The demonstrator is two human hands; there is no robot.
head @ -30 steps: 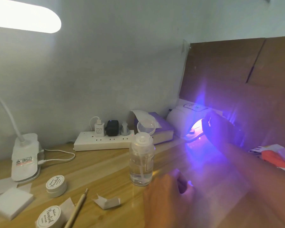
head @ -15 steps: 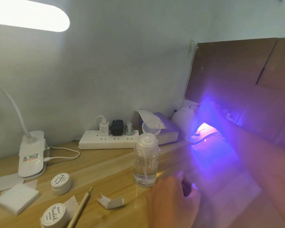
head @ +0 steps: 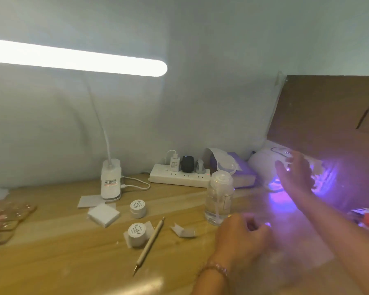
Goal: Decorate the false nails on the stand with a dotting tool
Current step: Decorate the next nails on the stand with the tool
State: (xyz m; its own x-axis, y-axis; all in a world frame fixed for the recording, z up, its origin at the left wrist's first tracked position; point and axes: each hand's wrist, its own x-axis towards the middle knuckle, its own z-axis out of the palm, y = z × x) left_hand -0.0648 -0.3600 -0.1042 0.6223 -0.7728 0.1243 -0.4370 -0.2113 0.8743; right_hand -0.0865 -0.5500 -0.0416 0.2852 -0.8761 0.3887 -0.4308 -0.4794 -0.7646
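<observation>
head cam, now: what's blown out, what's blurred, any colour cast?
Head view: desk lamp bar clipped to white; right hand motion-smeared before the nail lamp, whose violet glow tints the table nearby; left hand soft; dotting tool and small jars sharp.

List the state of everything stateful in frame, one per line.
Desk lamp: on.
Nail curing lamp: on, glowing purple.
Power strip: three plugs in.
Clear bottle: upright, capped, some clear liquid inside.
Back jar: lid on.
Front jar: lid on.
Dotting tool: lying flat, untouched.
Right hand: open, fingers spread, in front of the purple glow.
Left hand: fingers curled; blur hides whether it holds anything.
</observation>
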